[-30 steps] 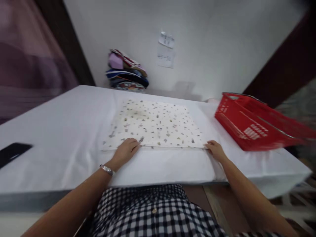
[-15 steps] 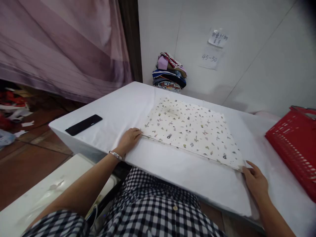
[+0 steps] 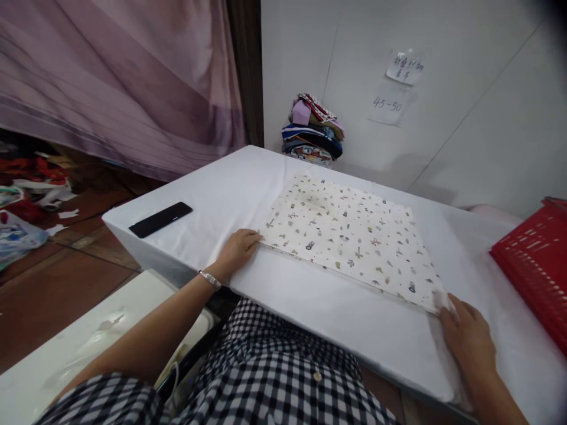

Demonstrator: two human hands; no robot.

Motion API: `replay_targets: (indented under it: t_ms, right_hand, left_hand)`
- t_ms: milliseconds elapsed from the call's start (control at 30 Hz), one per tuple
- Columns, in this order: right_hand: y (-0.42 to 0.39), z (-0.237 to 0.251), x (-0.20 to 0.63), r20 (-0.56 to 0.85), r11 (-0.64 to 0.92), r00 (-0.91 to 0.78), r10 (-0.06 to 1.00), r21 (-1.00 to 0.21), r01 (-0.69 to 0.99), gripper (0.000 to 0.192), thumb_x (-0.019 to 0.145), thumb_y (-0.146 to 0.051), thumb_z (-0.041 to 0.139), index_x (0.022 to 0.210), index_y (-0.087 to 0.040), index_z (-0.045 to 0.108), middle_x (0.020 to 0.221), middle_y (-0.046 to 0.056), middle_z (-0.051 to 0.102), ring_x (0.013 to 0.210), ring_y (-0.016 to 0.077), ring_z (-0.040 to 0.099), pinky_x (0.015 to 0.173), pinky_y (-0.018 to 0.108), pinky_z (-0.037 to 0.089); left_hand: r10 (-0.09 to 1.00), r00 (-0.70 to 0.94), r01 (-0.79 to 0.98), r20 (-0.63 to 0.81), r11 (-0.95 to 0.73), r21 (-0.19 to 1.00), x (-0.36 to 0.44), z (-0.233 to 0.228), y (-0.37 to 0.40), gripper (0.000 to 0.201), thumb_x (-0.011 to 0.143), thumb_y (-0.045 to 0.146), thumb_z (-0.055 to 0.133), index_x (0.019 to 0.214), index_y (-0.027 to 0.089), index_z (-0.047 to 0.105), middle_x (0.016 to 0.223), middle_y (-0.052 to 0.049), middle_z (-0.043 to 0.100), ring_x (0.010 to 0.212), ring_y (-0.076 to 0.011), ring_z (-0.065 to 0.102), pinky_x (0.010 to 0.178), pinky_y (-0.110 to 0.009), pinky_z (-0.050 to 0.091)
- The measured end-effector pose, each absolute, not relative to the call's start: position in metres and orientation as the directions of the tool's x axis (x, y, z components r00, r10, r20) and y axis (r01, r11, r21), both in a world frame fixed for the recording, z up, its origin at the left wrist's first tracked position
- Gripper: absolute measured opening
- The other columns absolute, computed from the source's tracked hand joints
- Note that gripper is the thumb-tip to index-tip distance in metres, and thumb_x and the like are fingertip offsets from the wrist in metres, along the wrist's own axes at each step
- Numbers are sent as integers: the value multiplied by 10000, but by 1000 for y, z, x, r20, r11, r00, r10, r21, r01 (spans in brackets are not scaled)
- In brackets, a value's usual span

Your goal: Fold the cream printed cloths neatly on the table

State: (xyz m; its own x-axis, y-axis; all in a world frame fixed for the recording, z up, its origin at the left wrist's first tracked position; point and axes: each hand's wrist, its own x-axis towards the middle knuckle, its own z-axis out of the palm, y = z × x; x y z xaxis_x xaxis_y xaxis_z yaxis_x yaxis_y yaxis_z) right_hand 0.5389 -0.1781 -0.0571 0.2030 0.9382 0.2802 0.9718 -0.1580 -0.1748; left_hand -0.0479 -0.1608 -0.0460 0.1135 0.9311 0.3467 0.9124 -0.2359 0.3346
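A cream patterned cloth [image 3: 349, 239], folded into a square, lies flat on the white-covered table [image 3: 230, 189]. My left hand [image 3: 238, 251] rests on the cloth's near left corner, fingers curled over the edge. At the near right corner, my right hand [image 3: 468, 336] pinches the cloth's corner between its fingertips. A silver bracelet [image 3: 209, 279] sits on my left wrist.
A black phone [image 3: 160, 219] lies near the table's left edge. A stack of folded clothes [image 3: 313, 128] stands at the far side against the wall. A red plastic basket [image 3: 538, 268] sits at the right. Paper notes [image 3: 396, 85] hang on the wall. Clutter lies on the floor at left.
The view has swung left, bringing the curtain, floor and phone into sight. Both hands stay at the cloth's near corners; the right hand now pinches its corner.
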Motion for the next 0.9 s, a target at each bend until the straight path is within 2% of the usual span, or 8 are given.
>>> replay_targets:
  t_ms: [100,167,300,433,567,767,900]
  right_hand:
    - [-173,-52,522,458,40,28,888,-137,990,546,885,-479,305,1203,-135,586,1248,169,534,1166,339,475,982,488,390]
    - [-165,-48,499,512,201,-94,854,-159,967,474,888,-439,346,1157,-149,607,1195,150,572,1129,308,503,979,475,399]
    - [-146,-44,426,540,544,-353,764,-246,802,322,900,-353,419,1077,-195,637,1094,103,629,1070,249,545,958,427,431]
    - [-130,-40,338,521,755,-569,636,-269,598,247,910,-251,440,1030,-216,653,1076,75,649,1060,221,551,938,399,439]
    - [-115,-39,266,455,811,-671,586,-318,492,230,903,-215,458,1028,-204,651,1058,73,652,1005,210,552,892,370,439]
    - [-101,-50,216,355,782,-697,623,-293,550,218,890,-174,488,1024,-196,658,1055,79,651,973,216,534,843,354,417]
    - [-99,-56,212,364,785,-696,619,-270,557,215,904,-181,475,1020,-196,656,1040,76,653,953,216,526,826,347,405]
  left_hand:
    - [922,152,915,357,-267,302,-38,-41,-161,314,906,326,413,1087,224,647,1132,-75,621,1094,-228,515,961,-412,397]
    - [923,169,906,347,-283,313,-31,-37,-158,305,909,338,415,1037,217,664,1094,-72,638,1061,-226,528,944,-407,402]
    - [935,153,873,321,-280,399,-25,-33,-150,312,916,363,406,935,214,679,1007,-54,660,971,-207,553,898,-384,428]
    - [934,132,851,331,-278,446,-25,-37,-146,315,924,348,383,944,213,666,993,-52,660,945,-199,556,881,-374,442]
    - [924,105,864,367,-267,427,-25,-43,-147,285,911,294,382,985,216,645,1000,-57,659,950,-205,563,873,-380,450]
    - [902,40,877,429,-238,418,-21,-44,-148,179,829,158,427,904,188,586,931,-59,640,882,-189,582,807,-352,470]
    - [873,137,891,468,-315,327,-19,-47,-148,168,815,117,436,833,178,591,978,-74,638,950,-200,574,844,-367,451]
